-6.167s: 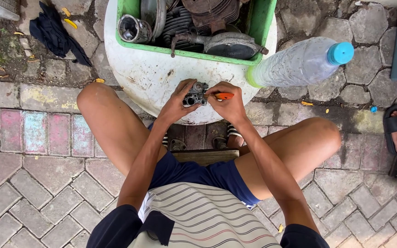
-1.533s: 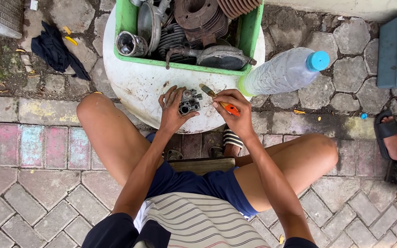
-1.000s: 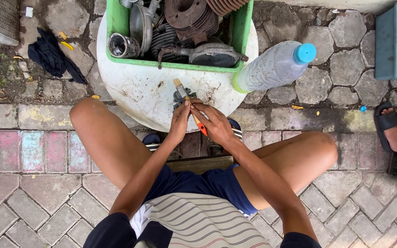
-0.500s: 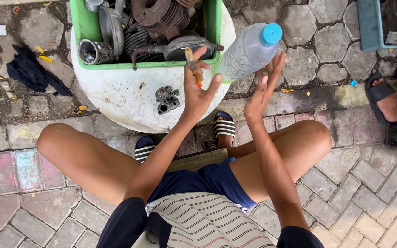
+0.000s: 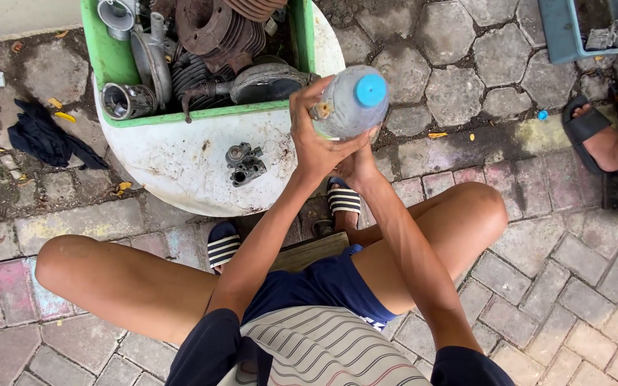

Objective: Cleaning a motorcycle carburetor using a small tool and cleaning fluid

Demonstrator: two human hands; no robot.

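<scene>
Both hands are up on the clear plastic bottle [image 5: 348, 104] now, lifted above the near edge of the round white table [image 5: 180, 171]. The left hand [image 5: 314, 139] wraps its side with the fingers curled tight around it, and a small brush head pokes out between those fingers at about 12 o'clock from the palm, so that hand grasps bottle and brush [image 5: 318, 111] together. The right hand [image 5: 355, 166] sits underneath, at 5 o'clock from the left, cupping the bottle's base; its fingers are mostly hidden, so how firmly they close I cannot tell. The blue cap [image 5: 370, 90] is on and faces the camera.

The small grey carburettor body [image 5: 244, 163] lies alone on the table, at 9 o'clock from the hands and well apart from them. Beyond it, at 11 o'clock, the green crate [image 5: 112, 61] holds finned cylinders and other engine parts.

My read: this is the fetch-the-liquid step of a cleaning job. The cap blocks any pouring, so the next move calls for one hand to steady the bottle while the other twists the cap off, with the brush in the way of a clean grip.
</scene>
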